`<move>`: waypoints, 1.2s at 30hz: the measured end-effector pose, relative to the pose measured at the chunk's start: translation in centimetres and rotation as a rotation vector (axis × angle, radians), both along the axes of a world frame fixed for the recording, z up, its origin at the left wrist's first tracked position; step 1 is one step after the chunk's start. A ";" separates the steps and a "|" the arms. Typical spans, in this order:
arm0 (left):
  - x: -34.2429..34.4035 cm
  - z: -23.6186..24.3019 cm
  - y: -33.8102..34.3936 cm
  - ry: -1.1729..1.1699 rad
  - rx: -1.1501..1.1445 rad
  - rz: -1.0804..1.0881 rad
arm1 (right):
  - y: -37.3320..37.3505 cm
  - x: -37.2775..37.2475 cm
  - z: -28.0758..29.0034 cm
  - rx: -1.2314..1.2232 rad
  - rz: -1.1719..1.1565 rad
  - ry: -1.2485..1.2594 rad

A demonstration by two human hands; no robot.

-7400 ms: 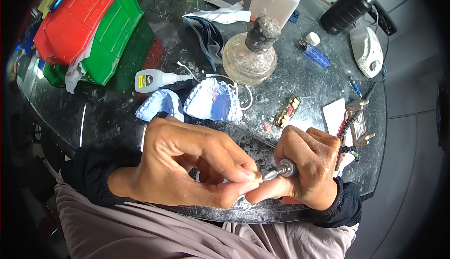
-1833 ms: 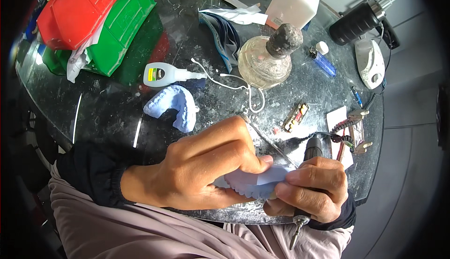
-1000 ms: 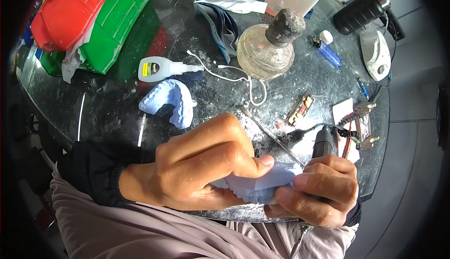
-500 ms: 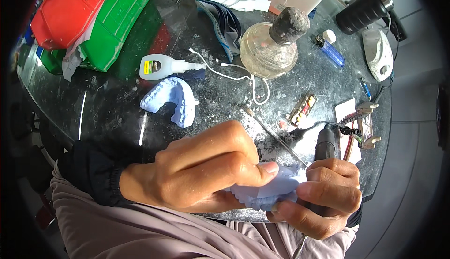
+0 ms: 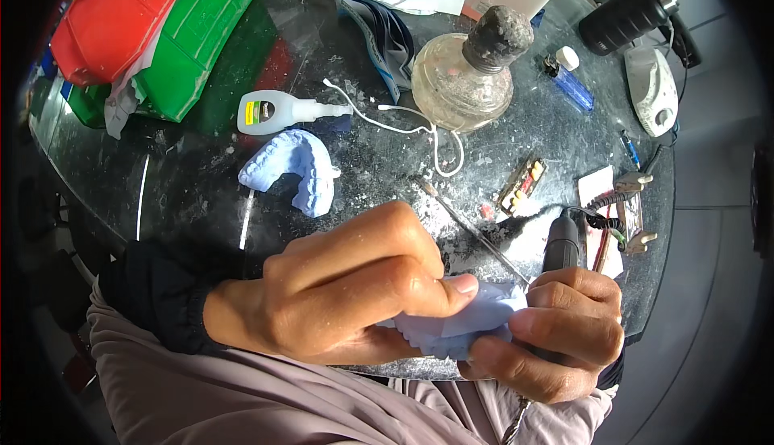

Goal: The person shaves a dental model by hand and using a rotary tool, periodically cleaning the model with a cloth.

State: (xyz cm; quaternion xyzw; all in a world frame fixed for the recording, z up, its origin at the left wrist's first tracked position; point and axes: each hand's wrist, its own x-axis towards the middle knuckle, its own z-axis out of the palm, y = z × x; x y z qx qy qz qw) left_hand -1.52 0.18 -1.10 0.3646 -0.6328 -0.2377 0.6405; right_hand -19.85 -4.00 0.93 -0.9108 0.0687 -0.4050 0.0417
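Observation:
Low in the head view, a light blue plaster dental cast (image 5: 459, 326) is gripped by my left hand (image 5: 347, 288), its fingers curled and the thumb lying on the cast's smooth face. The cast's row of teeth points down toward my lap. My right hand (image 5: 568, 336) is wrapped round a black rotary handpiece (image 5: 562, 243), and its fingertips also touch the cast's right end. The handpiece's working tip is hidden behind my fingers and the cast. Beyond my left hand, a second light blue horseshoe-shaped cast (image 5: 294, 159) lies on the dusty dark tabletop (image 5: 193, 203).
Past the hands lie a thin metal tool (image 5: 472, 227), a small tray of artificial teeth (image 5: 522, 189) and a white cord (image 5: 439, 151). Behind stand a glass spirit burner (image 5: 459, 82), a squeeze bottle (image 5: 278, 113) and red (image 5: 121, 18) and green bins (image 5: 201, 42). A blue lighter (image 5: 571, 90) lies right.
Both hands and the cast keep nearly the same pose. My right fingers have shifted very slightly upward against the cast, and the whole view has moved a little.

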 end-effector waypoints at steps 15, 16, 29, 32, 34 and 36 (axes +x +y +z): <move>1.7 0.0 0.2 -0.141 0.064 -0.111 | -0.3 1.2 -0.6 0.108 -0.051 -0.104; 1.8 0.0 0.2 -0.142 0.065 -0.109 | -0.4 1.3 -0.6 0.120 -0.047 -0.142; 2.0 1.0 0.1 -0.057 0.428 -0.201 | -1.4 1.9 1.3 0.342 -0.030 0.020; 2.0 0.9 0.1 -0.031 0.435 -0.203 | -1.4 1.9 1.4 0.341 -0.030 0.030; 2.0 1.0 0.1 -0.064 0.438 -0.199 | -1.4 1.8 1.4 0.338 -0.032 0.061; 1.9 1.2 0.1 -0.054 0.452 -0.194 | -1.3 1.8 1.4 0.342 -0.049 0.071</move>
